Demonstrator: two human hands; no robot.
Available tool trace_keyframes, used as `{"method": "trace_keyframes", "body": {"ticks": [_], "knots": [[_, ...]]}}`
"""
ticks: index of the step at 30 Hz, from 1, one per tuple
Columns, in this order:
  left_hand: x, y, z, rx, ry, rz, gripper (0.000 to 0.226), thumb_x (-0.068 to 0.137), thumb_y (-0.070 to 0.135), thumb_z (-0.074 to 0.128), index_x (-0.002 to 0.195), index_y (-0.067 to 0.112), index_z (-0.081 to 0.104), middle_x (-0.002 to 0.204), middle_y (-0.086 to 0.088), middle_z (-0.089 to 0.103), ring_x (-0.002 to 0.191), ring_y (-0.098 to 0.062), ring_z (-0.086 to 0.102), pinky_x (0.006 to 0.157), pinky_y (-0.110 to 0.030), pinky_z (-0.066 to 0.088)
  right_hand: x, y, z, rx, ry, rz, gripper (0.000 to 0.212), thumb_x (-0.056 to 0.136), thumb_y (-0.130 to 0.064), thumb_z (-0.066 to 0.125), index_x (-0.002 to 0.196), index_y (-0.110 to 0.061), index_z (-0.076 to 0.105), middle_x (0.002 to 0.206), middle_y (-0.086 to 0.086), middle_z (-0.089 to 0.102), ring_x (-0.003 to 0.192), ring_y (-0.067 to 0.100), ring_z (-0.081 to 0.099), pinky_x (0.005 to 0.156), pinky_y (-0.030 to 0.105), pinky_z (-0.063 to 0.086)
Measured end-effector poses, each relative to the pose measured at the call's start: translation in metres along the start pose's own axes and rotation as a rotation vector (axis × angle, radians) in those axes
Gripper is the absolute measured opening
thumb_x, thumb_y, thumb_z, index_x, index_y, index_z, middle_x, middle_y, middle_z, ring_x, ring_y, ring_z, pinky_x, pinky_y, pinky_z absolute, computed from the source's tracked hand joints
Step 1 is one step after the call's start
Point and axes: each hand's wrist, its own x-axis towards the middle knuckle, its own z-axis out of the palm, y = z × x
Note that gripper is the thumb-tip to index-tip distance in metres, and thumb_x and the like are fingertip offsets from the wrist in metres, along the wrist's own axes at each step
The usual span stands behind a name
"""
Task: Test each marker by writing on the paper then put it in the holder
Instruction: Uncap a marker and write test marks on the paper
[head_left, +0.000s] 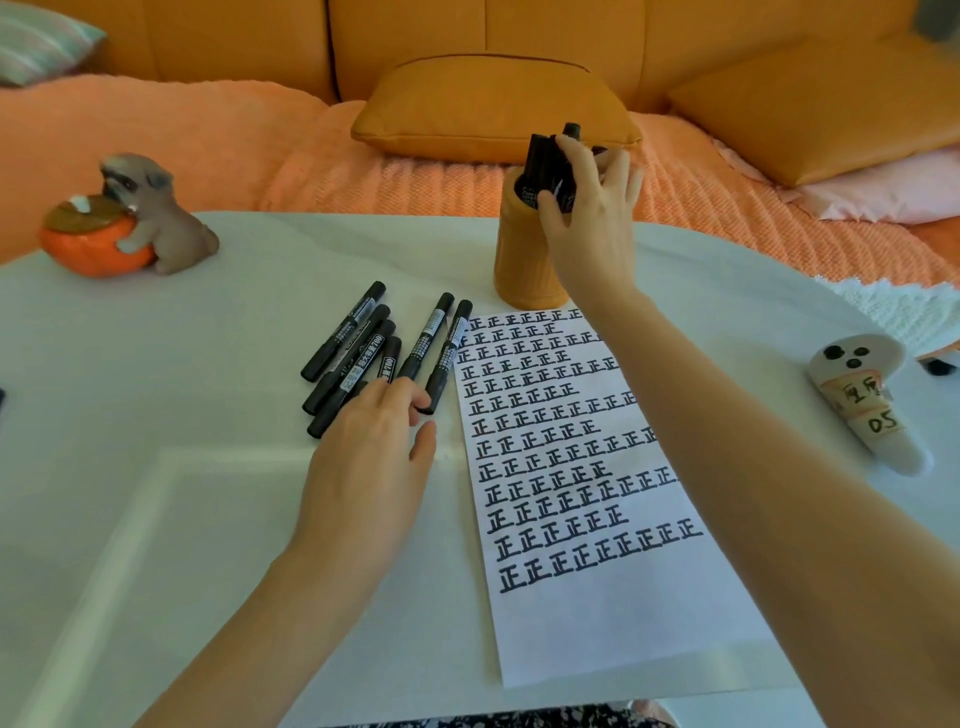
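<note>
White table (208, 519) before orange sofa (234, 47); right hand (587, 208) grips marker (545, 166) at holder (519, 260); left hand (363, 467) open, perhaps touching loose markers (363, 353) beside paper (597, 597).

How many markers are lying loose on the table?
6: a fanned group of four left of the paper, then two nearer its edge. The left hand may hide more.

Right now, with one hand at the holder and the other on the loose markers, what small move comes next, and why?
Probably let go with the right hand: its marker already stands in the orange holder among others. Then the left hand, whose fingertips rest on the loose markers beside the paper, can close on one for testing. Six seem left.
</note>
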Motion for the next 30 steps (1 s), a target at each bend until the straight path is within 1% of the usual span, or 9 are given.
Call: {"method": "trace_keyframes", "body": {"ticks": [3, 6, 9, 12, 16, 21, 24, 26, 30], "knots": [[0.000, -0.005, 0.001, 0.051, -0.028, -0.011, 0.021, 0.089, 0.019, 0.058, 0.110, 0.015, 0.057, 0.103, 0.001, 0.057, 0.088, -0.017, 0.055, 0.073, -0.024, 0.041, -0.007, -0.003, -0.004, 0.075, 0.057, -0.003, 0.051, 0.090, -0.014, 0.051, 0.140, -0.016, 0.041, 0.116, 0.014, 0.046, 0.109, 0.027, 0.039, 0.088, 0.032, 0.039], [0.001, -0.005, 0.000, 0.090, -0.026, -0.016, 0.024, 0.088, 0.019, 0.060, 0.112, 0.013, 0.057, 0.107, -0.001, 0.056, 0.095, -0.020, 0.055, 0.076, -0.025, 0.039, -0.022, -0.007, -0.011, 0.094, 0.095, -0.043, 0.041, 0.088, -0.009, 0.050, 0.129, -0.011, 0.052, 0.110, 0.013, 0.051, 0.104, 0.025, 0.045, 0.081, 0.033, 0.043], [0.001, -0.007, -0.002, 0.113, -0.014, -0.019, 0.027, 0.087, 0.018, 0.063, 0.112, 0.011, 0.056, 0.109, -0.003, 0.057, 0.099, -0.021, 0.055, 0.080, -0.029, 0.041, -0.047, -0.012, -0.024, 0.155, 0.044, -0.057, 0.028, 0.090, -0.009, 0.049, 0.117, -0.009, 0.059, 0.101, 0.006, 0.054, 0.090, 0.020, 0.051, 0.067, 0.034, 0.045], [0.000, -0.008, -0.002, 0.135, -0.021, -0.024, 0.031, 0.086, 0.017, 0.064, 0.114, 0.010, 0.055, 0.111, -0.005, 0.056, 0.099, -0.021, 0.054, 0.080, -0.028, 0.042, -0.079, -0.019, -0.044, 0.217, -0.024, -0.050, 0.020, 0.091, -0.010, 0.050, 0.107, -0.012, 0.061, 0.089, -0.004, 0.050, 0.079, 0.015, 0.050, 0.063, 0.034, 0.045], [-0.002, -0.008, -0.001, 0.170, -0.051, -0.033, 0.034, 0.086, 0.018, 0.063, 0.118, 0.009, 0.053, 0.113, -0.007, 0.056, 0.103, -0.023, 0.053, 0.080, -0.030, 0.043, -0.119, -0.029, -0.076, 0.289, -0.128, 0.003, 0.021, 0.092, -0.011, 0.050, 0.106, -0.015, 0.064, 0.082, -0.011, 0.051, 0.072, 0.012, 0.050, 0.061, 0.017, 0.038], [-0.003, -0.008, -0.002, 0.187, -0.070, -0.034, 0.034, 0.087, 0.017, 0.062, 0.118, 0.009, 0.051, 0.111, -0.007, 0.056, 0.101, -0.022, 0.054, 0.078, -0.028, 0.043, -0.152, -0.031, -0.105, 0.355, -0.190, 0.067, 0.020, 0.091, -0.016, 0.052, 0.101, -0.019, 0.068, 0.080, -0.012, 0.056, 0.071, 0.011, 0.052, 0.062, 0.011, 0.036], [-0.003, -0.007, -0.001, 0.175, -0.073, -0.034, 0.032, 0.088, 0.016, 0.061, 0.118, 0.011, 0.049, 0.110, -0.006, 0.056, 0.101, -0.020, 0.055, 0.078, -0.026, 0.043, -0.164, -0.030, -0.113, 0.384, -0.198, 0.071, 0.018, 0.090, -0.016, 0.052, 0.098, -0.021, 0.068, 0.079, -0.009, 0.059, 0.072, 0.012, 0.053, 0.061, 0.012, 0.038], [-0.004, -0.005, -0.001, 0.156, -0.062, -0.037, 0.032, 0.088, 0.015, 0.060, 0.118, 0.011, 0.049, 0.109, -0.006, 0.057, 0.099, -0.019, 0.055, 0.073, -0.023, 0.038, -0.168, -0.030, -0.116, 0.399, -0.209, 0.093, 0.018, 0.089, -0.014, 0.053, 0.096, -0.023, 0.068, 0.078, -0.006, 0.060, 0.072, 0.012, 0.054, 0.060, 0.012, 0.038], [-0.003, -0.002, -0.007, 0.120, -0.005, -0.056, 0.033, 0.087, 0.014, 0.059, 0.118, 0.010, 0.049, 0.105, -0.004, 0.059, 0.091, -0.017, 0.053, 0.069, -0.020, 0.032, -0.173, -0.029, -0.116, 0.457, -0.238, 0.176, 0.021, 0.088, -0.012, 0.053, 0.094, -0.025, 0.068, 0.075, -0.005, 0.061, 0.071, 0.014, 0.054, 0.055, 0.021, 0.040]]}}
